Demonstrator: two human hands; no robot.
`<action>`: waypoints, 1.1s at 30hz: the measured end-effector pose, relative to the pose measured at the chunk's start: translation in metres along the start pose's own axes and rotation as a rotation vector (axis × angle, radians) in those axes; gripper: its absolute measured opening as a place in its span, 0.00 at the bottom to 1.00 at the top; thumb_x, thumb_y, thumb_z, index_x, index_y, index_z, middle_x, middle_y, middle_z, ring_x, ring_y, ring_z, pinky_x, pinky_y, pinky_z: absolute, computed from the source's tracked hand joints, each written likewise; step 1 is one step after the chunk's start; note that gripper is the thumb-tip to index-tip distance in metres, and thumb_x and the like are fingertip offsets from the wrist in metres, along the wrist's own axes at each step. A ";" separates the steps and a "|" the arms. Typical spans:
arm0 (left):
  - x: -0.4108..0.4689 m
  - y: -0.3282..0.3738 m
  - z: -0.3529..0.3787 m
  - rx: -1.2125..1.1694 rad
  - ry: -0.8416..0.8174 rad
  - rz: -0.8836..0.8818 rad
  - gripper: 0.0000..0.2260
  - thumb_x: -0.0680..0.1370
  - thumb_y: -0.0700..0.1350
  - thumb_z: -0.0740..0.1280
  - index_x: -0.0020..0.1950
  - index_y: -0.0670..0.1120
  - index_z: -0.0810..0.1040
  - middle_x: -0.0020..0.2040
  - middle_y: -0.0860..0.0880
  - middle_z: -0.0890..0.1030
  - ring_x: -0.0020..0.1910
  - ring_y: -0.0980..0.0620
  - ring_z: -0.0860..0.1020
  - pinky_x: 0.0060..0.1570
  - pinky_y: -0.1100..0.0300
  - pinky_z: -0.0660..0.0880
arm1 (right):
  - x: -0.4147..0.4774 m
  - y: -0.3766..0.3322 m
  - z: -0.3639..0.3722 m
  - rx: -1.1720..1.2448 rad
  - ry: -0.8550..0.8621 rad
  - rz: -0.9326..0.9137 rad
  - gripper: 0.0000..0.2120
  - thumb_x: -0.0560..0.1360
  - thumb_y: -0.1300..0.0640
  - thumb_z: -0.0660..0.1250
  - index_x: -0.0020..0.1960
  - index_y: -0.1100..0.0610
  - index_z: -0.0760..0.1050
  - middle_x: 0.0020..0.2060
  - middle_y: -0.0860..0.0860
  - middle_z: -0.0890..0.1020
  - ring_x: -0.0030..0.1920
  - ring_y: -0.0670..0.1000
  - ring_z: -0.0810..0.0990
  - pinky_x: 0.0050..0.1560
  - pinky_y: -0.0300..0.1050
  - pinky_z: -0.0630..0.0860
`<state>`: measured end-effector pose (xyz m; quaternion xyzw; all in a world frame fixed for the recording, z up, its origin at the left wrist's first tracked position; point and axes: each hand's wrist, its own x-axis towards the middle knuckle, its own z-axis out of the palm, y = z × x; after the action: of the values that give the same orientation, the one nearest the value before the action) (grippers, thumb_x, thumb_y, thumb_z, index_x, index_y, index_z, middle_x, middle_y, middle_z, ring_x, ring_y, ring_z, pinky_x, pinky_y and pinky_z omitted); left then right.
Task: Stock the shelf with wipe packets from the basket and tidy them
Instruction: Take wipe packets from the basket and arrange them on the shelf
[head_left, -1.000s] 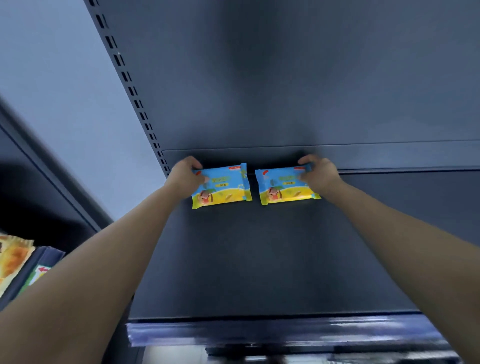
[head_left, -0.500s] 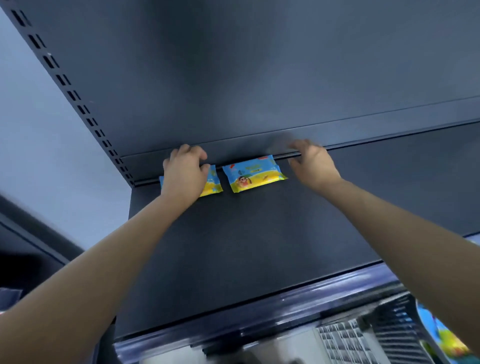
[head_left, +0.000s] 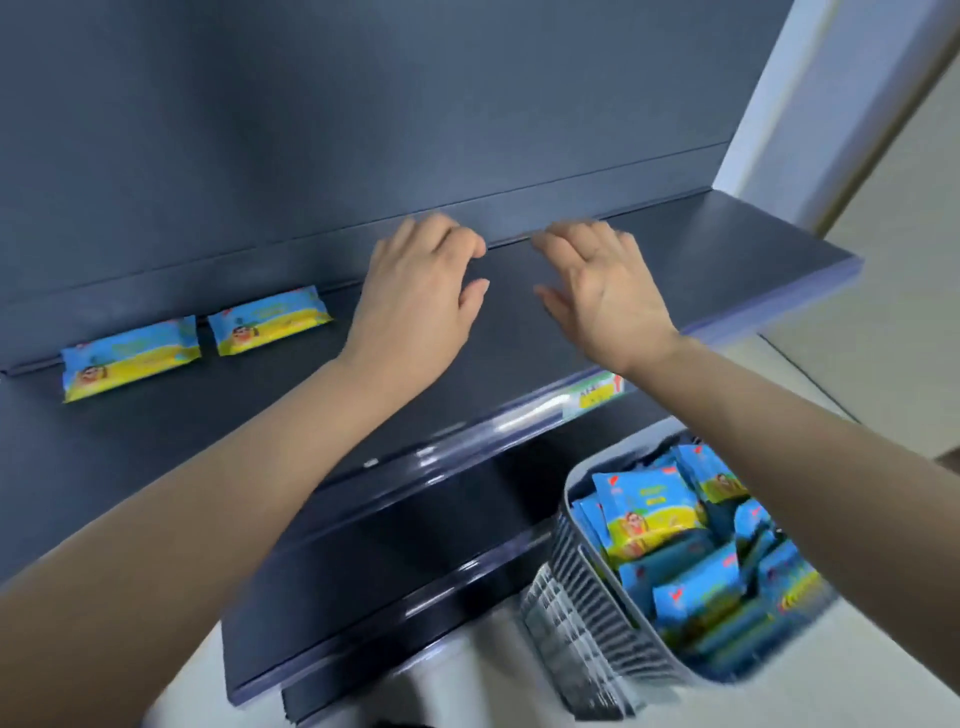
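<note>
Two blue-and-yellow wipe packets lie side by side at the back left of the dark shelf (head_left: 519, 322): one packet (head_left: 130, 357) at the far left, the other packet (head_left: 270, 321) just right of it. My left hand (head_left: 421, 301) hovers over the shelf's middle, fingers loosely curled, holding nothing. My right hand (head_left: 605, 293) is beside it, fingers spread, also empty. Both hands are well right of the packets. A white basket (head_left: 587, 613) at the lower right holds several more wipe packets (head_left: 654, 514).
The shelf's back panel (head_left: 363, 130) rises behind my hands. A price label (head_left: 597, 395) sits on the shelf's front rail. A lower dark shelf (head_left: 389, 561) juts out below, left of the basket. A pale wall (head_left: 893, 249) lies past the shelf's right end.
Both hands have let go of the two packets and moved right along the shelf. My view has swung right and down, bringing the basket into sight.
</note>
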<state>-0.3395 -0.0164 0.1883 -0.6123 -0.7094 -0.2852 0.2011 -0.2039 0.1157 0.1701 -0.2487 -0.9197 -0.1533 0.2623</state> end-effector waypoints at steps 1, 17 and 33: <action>0.001 0.025 0.008 -0.003 0.006 0.013 0.11 0.74 0.42 0.68 0.54 0.41 0.77 0.52 0.42 0.78 0.52 0.39 0.75 0.53 0.48 0.71 | -0.015 0.017 -0.006 0.003 0.001 -0.003 0.20 0.68 0.55 0.66 0.58 0.62 0.76 0.52 0.58 0.81 0.50 0.61 0.79 0.49 0.49 0.70; -0.066 0.207 0.181 -0.010 -0.821 -0.136 0.20 0.76 0.51 0.66 0.66 0.45 0.69 0.62 0.45 0.71 0.60 0.45 0.70 0.60 0.51 0.68 | -0.214 0.189 0.029 0.137 -0.663 0.014 0.20 0.77 0.56 0.63 0.68 0.58 0.69 0.63 0.57 0.74 0.65 0.59 0.69 0.65 0.52 0.66; -0.087 0.198 0.255 0.171 -1.045 -0.313 0.27 0.69 0.54 0.73 0.62 0.42 0.72 0.61 0.42 0.74 0.59 0.42 0.73 0.56 0.51 0.71 | -0.288 0.251 0.092 0.111 -1.089 0.218 0.30 0.74 0.68 0.57 0.73 0.49 0.62 0.71 0.55 0.67 0.71 0.58 0.62 0.64 0.52 0.68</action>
<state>-0.1138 0.1018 -0.0286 -0.5413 -0.8179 0.0891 -0.1736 0.1064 0.2535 -0.0275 -0.3715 -0.8981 0.0738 -0.2237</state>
